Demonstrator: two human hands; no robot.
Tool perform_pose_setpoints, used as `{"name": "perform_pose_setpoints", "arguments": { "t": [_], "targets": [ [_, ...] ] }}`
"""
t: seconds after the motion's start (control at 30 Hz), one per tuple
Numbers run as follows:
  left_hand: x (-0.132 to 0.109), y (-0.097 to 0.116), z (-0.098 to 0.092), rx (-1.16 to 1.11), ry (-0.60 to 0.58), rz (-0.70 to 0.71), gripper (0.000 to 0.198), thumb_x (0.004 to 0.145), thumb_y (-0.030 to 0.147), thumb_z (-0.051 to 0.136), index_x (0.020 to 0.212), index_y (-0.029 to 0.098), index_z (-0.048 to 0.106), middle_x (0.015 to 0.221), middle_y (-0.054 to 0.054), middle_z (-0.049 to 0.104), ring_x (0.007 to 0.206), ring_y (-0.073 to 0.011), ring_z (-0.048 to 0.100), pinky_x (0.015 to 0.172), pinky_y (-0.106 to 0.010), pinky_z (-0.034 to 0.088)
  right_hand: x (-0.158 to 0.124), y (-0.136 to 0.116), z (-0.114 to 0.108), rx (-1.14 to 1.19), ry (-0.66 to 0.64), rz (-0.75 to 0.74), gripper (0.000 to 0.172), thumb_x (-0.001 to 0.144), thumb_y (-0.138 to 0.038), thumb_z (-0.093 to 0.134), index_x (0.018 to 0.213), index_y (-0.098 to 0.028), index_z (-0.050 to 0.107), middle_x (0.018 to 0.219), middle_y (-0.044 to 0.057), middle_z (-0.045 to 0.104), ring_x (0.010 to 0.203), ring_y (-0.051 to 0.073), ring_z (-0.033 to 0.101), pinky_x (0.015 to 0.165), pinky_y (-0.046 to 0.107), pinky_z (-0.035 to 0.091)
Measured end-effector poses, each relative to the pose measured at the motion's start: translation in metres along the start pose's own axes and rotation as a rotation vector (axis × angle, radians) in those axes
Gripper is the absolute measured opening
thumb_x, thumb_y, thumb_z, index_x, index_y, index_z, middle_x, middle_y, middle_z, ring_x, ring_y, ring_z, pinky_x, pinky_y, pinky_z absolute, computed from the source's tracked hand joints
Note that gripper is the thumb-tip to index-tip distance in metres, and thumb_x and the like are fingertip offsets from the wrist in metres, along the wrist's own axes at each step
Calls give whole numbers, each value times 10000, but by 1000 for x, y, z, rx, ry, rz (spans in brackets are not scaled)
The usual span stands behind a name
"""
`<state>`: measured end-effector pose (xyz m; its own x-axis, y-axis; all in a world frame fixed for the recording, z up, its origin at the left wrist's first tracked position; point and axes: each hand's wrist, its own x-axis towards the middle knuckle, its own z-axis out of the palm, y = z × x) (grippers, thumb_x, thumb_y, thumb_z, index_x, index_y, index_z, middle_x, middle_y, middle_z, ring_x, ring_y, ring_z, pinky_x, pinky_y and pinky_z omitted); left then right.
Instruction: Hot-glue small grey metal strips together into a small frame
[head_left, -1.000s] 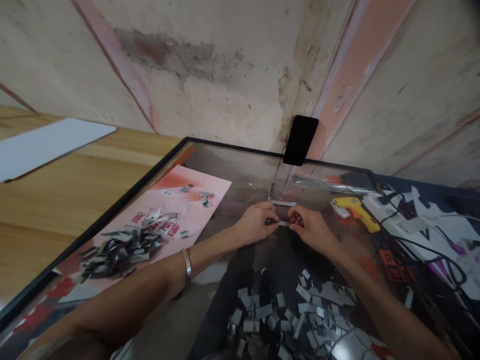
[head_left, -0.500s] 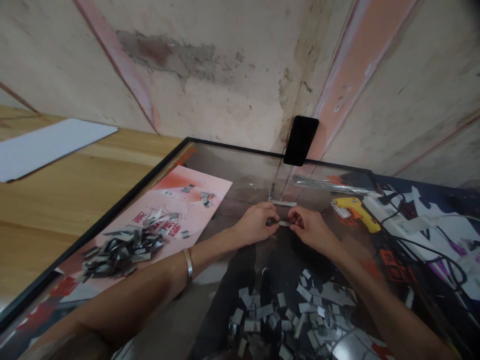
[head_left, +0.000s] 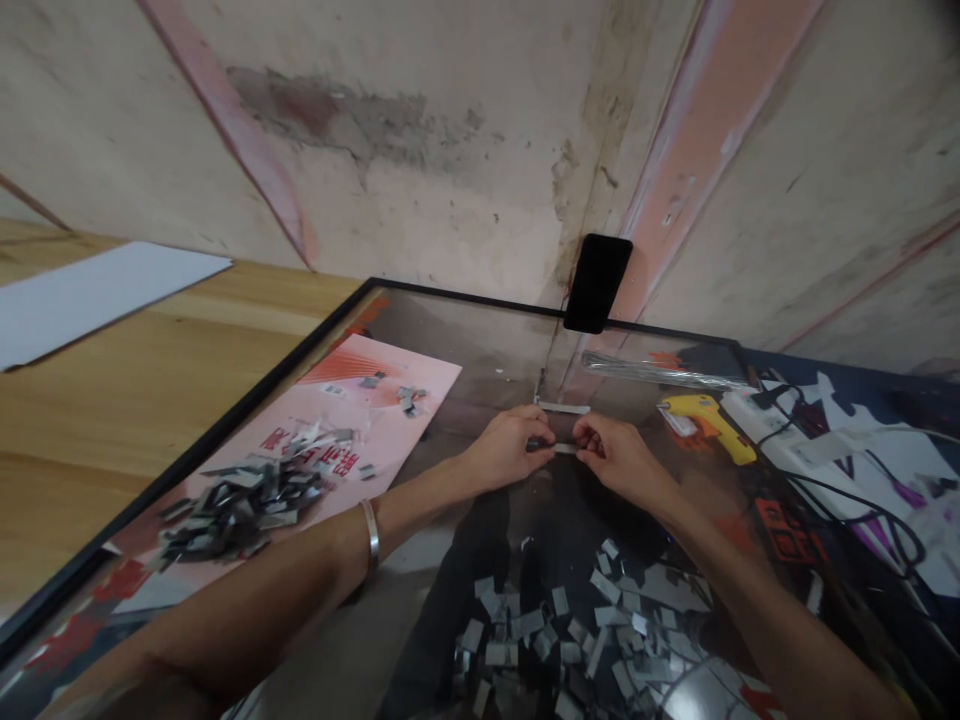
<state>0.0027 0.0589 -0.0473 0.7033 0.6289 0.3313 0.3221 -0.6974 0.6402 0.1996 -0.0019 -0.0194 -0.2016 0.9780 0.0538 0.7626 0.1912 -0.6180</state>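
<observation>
My left hand (head_left: 510, 445) and my right hand (head_left: 611, 455) meet over a glass tabletop (head_left: 480, 370). Both pinch the ends of a small grey metal strip (head_left: 564, 448) held between them. A second strip (head_left: 564, 408) lies on the glass just beyond my fingers. A scatter of small grey metal pieces (head_left: 577, 630) lies on the glass in front of me, between my forearms. Another heap of grey pieces (head_left: 244, 490) sits on a pink printed sheet (head_left: 375, 400) to the left. A silver bangle (head_left: 370, 527) is on my left wrist.
A black phone (head_left: 597, 283) leans against the wall at the table's back edge. A yellow glue gun (head_left: 705, 420), a white power strip (head_left: 780, 430) and black cables (head_left: 862, 500) lie at the right. A bundle of clear sticks (head_left: 660, 370) lies behind. Wooden surface (head_left: 112, 400) with white sheet (head_left: 90, 295) at left.
Both hands stay together on the small strip; only the camera has shifted slightly.
</observation>
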Motion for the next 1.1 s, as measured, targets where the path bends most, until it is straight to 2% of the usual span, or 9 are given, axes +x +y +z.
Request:
{"name": "perform_pose_setpoints", "arguments": {
  "t": [1.1],
  "targets": [
    [0,-1,1,-44,13,-36,112,758,238,691,835,157,682,889,-44,657,803,-147,609,746,-276,494,0,5,1,13,7,-11,190,711,-74,565,853,-199,548,747,-25,580,679,112,533,648,235,386]
  ]
}}
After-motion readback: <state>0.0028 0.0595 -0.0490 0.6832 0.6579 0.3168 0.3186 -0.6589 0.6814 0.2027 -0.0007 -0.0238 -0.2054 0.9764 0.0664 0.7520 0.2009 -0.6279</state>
